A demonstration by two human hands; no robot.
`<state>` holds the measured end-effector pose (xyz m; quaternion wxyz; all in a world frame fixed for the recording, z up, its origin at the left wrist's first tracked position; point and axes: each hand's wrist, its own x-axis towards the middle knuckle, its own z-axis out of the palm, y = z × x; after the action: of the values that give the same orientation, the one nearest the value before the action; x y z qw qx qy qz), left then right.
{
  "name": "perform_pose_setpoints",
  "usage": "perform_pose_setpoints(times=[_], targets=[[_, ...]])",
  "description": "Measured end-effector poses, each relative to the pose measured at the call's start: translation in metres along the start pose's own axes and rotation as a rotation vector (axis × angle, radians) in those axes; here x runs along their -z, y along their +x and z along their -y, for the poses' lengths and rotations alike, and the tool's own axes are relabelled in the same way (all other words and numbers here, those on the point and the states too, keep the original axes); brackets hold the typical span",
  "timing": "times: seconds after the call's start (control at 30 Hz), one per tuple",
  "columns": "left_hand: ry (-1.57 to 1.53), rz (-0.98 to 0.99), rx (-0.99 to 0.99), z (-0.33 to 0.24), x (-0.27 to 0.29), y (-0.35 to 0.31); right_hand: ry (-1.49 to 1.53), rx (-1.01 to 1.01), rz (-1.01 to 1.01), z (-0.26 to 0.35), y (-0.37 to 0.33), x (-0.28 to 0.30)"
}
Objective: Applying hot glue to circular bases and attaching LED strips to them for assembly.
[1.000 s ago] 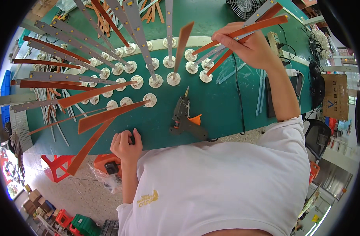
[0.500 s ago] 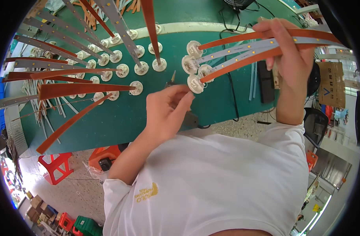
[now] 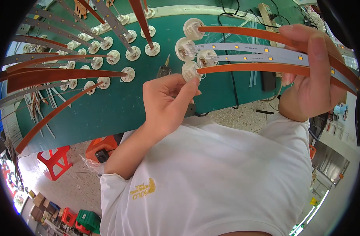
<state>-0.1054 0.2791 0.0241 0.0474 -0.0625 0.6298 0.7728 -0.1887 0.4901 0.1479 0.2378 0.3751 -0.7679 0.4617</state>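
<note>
The right hand (image 3: 313,74) is wrapped round four LED strips (image 3: 248,49) raised over the green table (image 3: 123,104), their round white end caps (image 3: 185,49) bunched at the left, while the left hand (image 3: 166,102) pinches the lowest cap (image 3: 190,70) at its lower edge. An uneven pull between the hands could kink that strip or work it loose from its cap, and a careless backward nudge might knock the glue gun (image 3: 164,71) just beyond the left knuckles

From the wearer's head, the left fisheye looks steeply down, close above the white shirt (image 3: 211,173) and green table (image 3: 117,106). Toward the rim, shapes bend, perhaps misleadingly.
</note>
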Motion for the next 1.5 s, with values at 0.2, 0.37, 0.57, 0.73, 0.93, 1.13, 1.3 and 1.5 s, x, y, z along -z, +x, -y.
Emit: perform_pose_setpoints(times=[0.2,0.37,0.57,0.73,0.93,1.13,1.3,1.5], targets=[[0.044,-0.015,-0.032,-0.001,0.001,0.000,0.068,0.003,-0.032,0.006,-0.002,-0.002],[0.165,0.066,0.015,-0.002,0.006,-0.001,0.067,0.000,-0.039,0.008,-0.003,-0.003],[0.136,0.052,0.006,-0.002,0.003,0.000,-0.007,0.177,0.108,0.011,0.002,0.001],[0.145,0.041,-0.006,0.000,0.004,-0.001,-0.121,0.037,0.086,0.020,-0.008,0.012],[0.069,-0.042,-0.060,0.007,-0.004,0.001,-0.003,0.114,0.223,0.013,0.005,0.015],[0.078,-0.040,-0.048,0.008,-0.002,0.002,-0.081,-0.003,0.372,0.022,0.016,0.011],[0.022,-0.072,-0.059,0.008,-0.005,0.002,-0.099,-0.009,0.344,0.023,0.016,0.009],[0.093,-0.054,-0.073,0.012,-0.003,0.005,-0.088,0.000,0.335,0.025,0.016,0.006]])
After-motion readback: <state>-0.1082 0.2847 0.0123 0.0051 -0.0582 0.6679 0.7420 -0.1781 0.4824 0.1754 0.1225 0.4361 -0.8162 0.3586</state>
